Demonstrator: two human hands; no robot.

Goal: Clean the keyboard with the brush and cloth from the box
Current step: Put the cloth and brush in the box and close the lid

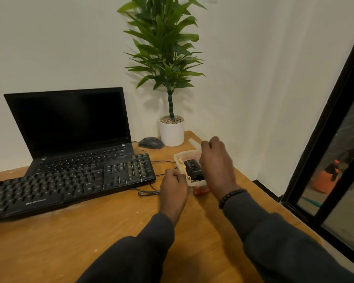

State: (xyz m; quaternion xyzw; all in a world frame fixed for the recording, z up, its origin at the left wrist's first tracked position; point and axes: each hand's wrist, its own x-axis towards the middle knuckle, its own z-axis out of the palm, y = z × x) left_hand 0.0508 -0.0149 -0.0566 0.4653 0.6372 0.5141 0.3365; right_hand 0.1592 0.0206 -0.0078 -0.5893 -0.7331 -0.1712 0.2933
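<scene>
A black external keyboard [70,182] lies on the wooden desk at the left, overlapping the laptop's base. To its right stands a small clear plastic box [189,157] with a black object [194,170] and something yellow [181,163] inside. My left hand [174,185] grips the box's near left edge. My right hand [217,158] is over the box's right side and holds its clear lid [194,144], raised at the far end. An orange part [200,190] shows at the box's near end. No brush or cloth is clearly recognisable.
A black laptop [70,121] stands open behind the keyboard. A dark mouse [151,142] and a potted plant [171,131] sit at the desk's far corner. Cables [149,193] loop between keyboard and box. The desk's right edge [264,190] runs beside a dark-framed window.
</scene>
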